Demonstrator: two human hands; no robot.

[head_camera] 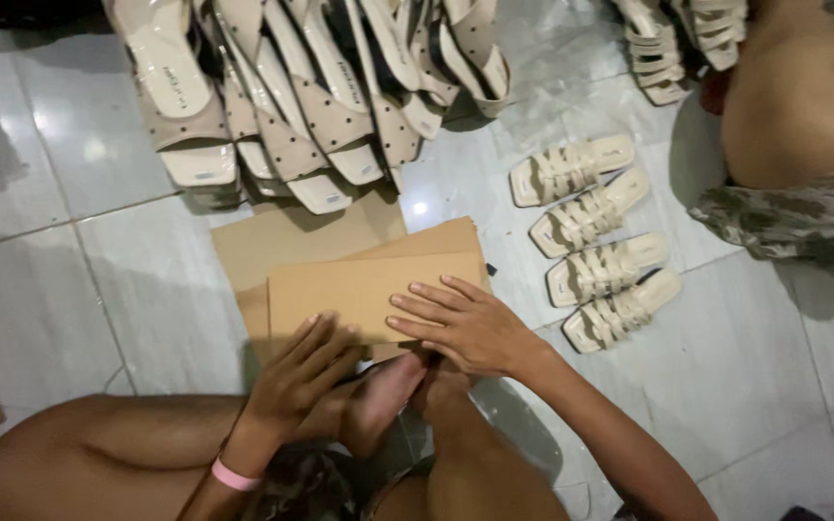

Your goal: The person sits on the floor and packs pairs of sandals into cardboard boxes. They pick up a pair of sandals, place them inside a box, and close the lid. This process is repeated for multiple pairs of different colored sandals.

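Note:
A stack of flat brown cardboard sheets (pixel 340 270) lies on the white tiled floor in front of me. My left hand (pixel 301 376) rests on the near edge of the top sheet, fingers spread, a pink band on its wrist. My right hand (pixel 460 323) lies flat on the top sheet's right near corner, fingers pointing left. Both hands press on the cardboard and hold nothing else. My bare foot (pixel 383 400) sits just below the hands, partly under them.
A leaning row of beige dotted sandals (pixel 311 106) stands beyond the cardboard. Several cream strappy sandals (pixel 591 256) lie in a column to the right, more (pixel 678 43) at top right. Another person's knee and patterned shorts (pixel 803 164) fill the right edge.

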